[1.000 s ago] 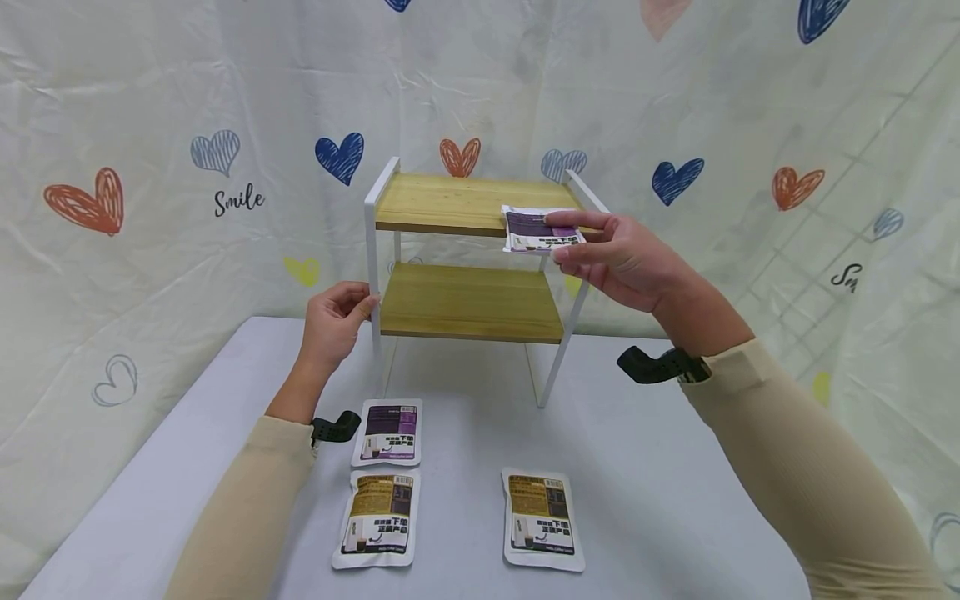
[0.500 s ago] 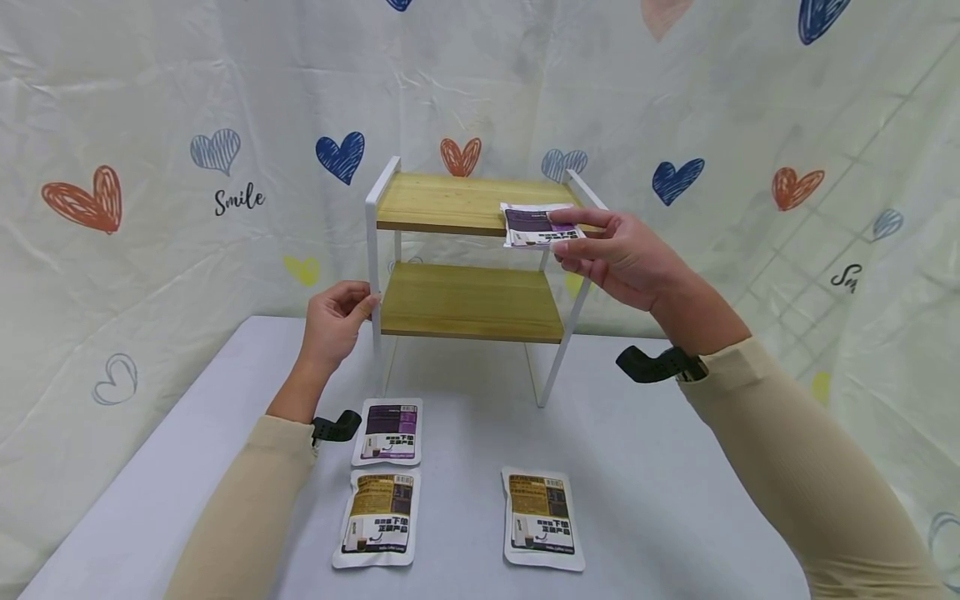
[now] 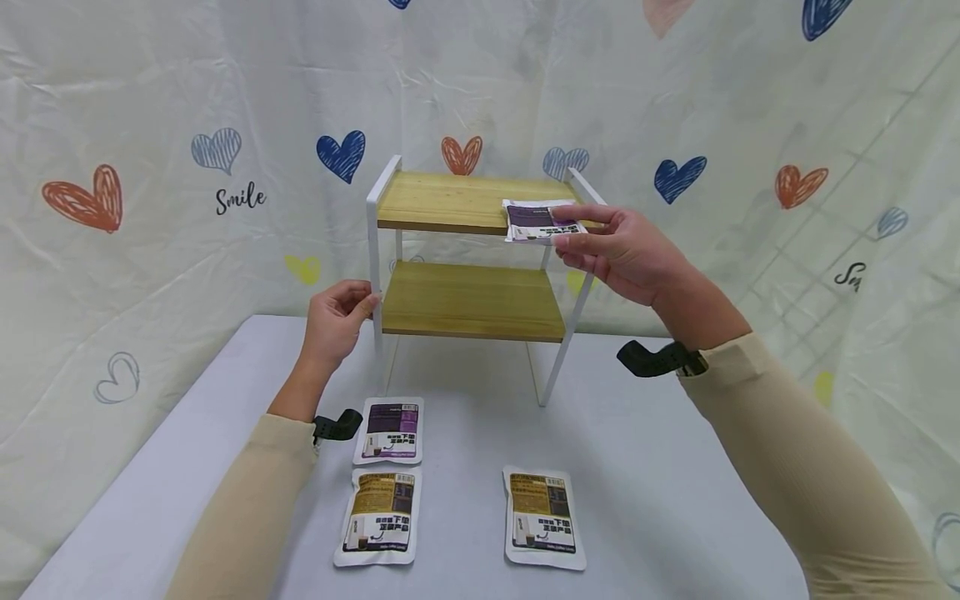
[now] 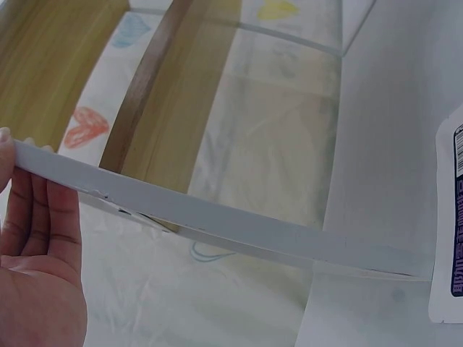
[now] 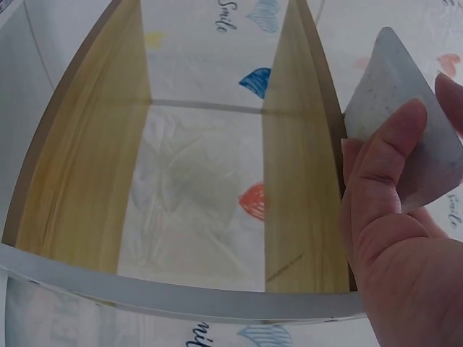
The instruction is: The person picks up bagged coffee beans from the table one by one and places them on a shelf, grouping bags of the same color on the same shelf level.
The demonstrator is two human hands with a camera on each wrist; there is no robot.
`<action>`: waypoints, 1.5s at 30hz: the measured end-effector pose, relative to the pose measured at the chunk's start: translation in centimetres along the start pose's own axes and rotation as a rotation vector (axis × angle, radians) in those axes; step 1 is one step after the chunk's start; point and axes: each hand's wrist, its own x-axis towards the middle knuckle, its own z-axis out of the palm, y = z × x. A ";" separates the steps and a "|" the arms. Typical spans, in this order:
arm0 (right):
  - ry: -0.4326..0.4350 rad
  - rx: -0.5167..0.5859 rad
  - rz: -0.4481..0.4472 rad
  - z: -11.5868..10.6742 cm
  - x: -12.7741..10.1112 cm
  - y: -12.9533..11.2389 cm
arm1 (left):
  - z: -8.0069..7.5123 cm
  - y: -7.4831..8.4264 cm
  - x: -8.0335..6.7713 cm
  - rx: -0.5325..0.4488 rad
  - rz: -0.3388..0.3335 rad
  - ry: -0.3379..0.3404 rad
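Left of centre, the left hand [image 3: 335,323] has its grip closed in a pinch on the white rack's left post [image 3: 373,250]; at lower centre-left, a purple packet [image 3: 390,431] lies just above a gold packet [image 3: 380,517] on the tabletop [image 3: 465,500]; another gold packet [image 3: 543,518] lies lower centre-right; above it, the right hand [image 3: 626,254] pinches a raised purple packet [image 3: 532,222] at the upper board's [image 3: 457,198] front edge.

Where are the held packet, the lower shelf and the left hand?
Held packet [image 3: 531,221]: head view, on its printed face.
Lower shelf [image 3: 472,302]: head view, middle of its board.
Left hand [image 3: 335,322]: head view, near the thumb's base.
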 end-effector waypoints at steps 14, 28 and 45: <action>0.059 -0.028 0.020 -0.1 0.3 -0.2 | -0.1 0.1 0.1 -0.004 0.001 -0.003; 0.157 -0.062 0.013 0.3 0.3 0.1 | -0.1 0.2 0.0 -0.001 0.012 0.002; 0.279 -0.137 -0.019 1.2 0.6 0.0 | -0.1 0.4 -0.1 -0.010 -0.001 -0.007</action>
